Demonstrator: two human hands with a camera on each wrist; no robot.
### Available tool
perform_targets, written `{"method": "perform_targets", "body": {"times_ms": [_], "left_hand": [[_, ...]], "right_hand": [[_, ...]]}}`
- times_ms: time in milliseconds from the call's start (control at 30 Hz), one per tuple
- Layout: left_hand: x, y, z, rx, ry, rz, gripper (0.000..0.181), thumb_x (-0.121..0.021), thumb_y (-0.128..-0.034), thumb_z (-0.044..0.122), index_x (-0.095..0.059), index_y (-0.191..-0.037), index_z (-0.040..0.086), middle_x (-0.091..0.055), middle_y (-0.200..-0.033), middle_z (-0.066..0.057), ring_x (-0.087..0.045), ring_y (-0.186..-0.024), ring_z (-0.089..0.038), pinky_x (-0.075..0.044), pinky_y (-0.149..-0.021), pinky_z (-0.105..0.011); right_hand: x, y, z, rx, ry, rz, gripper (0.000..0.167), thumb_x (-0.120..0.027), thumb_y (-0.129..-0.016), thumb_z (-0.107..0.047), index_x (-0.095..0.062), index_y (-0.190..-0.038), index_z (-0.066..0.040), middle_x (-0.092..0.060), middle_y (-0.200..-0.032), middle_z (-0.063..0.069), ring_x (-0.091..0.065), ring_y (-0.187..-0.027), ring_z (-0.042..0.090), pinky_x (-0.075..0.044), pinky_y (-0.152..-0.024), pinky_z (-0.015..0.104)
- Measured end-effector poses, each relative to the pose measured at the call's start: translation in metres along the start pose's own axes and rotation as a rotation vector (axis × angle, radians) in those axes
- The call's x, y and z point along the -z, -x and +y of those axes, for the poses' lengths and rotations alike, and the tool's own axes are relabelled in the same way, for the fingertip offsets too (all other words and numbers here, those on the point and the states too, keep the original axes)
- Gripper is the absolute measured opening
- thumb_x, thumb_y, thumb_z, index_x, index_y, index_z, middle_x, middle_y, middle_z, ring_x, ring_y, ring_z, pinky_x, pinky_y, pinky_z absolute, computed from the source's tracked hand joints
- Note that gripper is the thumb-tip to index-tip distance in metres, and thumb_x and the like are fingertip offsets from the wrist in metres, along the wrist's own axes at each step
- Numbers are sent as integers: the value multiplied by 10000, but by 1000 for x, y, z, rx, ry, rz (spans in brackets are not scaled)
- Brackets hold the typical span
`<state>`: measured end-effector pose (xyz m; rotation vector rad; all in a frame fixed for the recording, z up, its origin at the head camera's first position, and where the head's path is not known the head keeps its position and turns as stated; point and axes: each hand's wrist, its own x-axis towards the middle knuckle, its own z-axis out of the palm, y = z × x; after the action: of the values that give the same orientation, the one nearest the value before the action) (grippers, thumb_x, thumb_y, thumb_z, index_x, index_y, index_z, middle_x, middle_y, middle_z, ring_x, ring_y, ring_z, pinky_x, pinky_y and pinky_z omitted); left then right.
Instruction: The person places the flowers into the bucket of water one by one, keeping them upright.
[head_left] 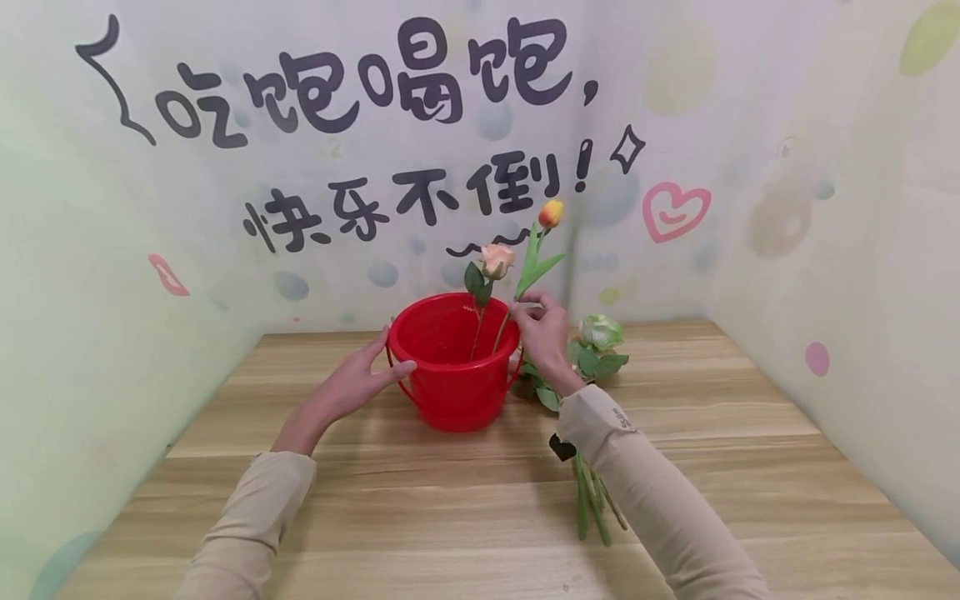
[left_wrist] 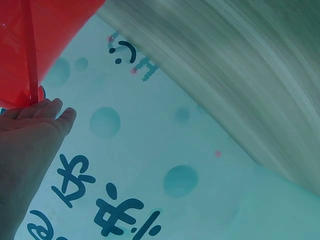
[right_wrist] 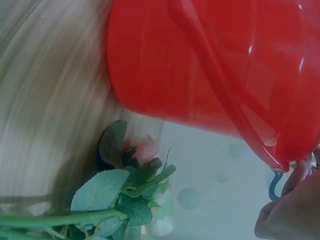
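A red bucket (head_left: pixel 457 392) stands upright on the table. My left hand (head_left: pixel 356 379) rests against its left side with fingers and thumb spread at the rim; the left wrist view shows the fingers (left_wrist: pixel 42 110) beside the bucket's edge. My right hand (head_left: pixel 542 329) pinches the stem of an orange-yellow tulip (head_left: pixel 551 214) at the right rim, the stem's lower end inside the bucket. A peach rose (head_left: pixel 497 261) leans in the bucket beside the tulip. In the right wrist view, my right hand (right_wrist: pixel 292 202) is partly cut off by the frame edge.
Right of the bucket lie more flowers, with a white-green rose (head_left: pixel 602 332) and, in the right wrist view, a pink bloom (right_wrist: pixel 146 149). Their green stems (head_left: pixel 592 500) reach toward the front, partly under my right forearm. A lettered wall covering (head_left: pixel 337 167) stands behind the table (head_left: pixel 420 517).
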<state>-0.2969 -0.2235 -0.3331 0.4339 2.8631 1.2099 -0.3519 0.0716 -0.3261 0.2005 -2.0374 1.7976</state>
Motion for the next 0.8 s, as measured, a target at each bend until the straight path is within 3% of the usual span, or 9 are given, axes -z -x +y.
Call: {"method": "perform_targets", "body": {"times_ms": [367, 800], "left_hand": [[1, 0, 0, -4, -21, -3, 970, -684, -952, 539, -162, -1674, 154, -266, -1670, -184, -303, -1480, -461, -512, -991, -607], [1, -1, 0, -1, -9, -6, 975, -692, -948, 540, -169, -1674, 153, -256, -1674, -180, -295, -1483, -455, -513, -992, -604]], "right_hand": [[-1, 0, -3, 9, 78, -15, 197, -684, -1008, -124, -683, -1144, 18, -751, -965, 201, -719, -827, 292, -506, -579, 223], [0, 0, -6, 12, 141, -44, 208, -691, -1002, -142, -707, -1136, 15, -749, -951, 182, -706, -774, 277, -523, -576, 228]]}}
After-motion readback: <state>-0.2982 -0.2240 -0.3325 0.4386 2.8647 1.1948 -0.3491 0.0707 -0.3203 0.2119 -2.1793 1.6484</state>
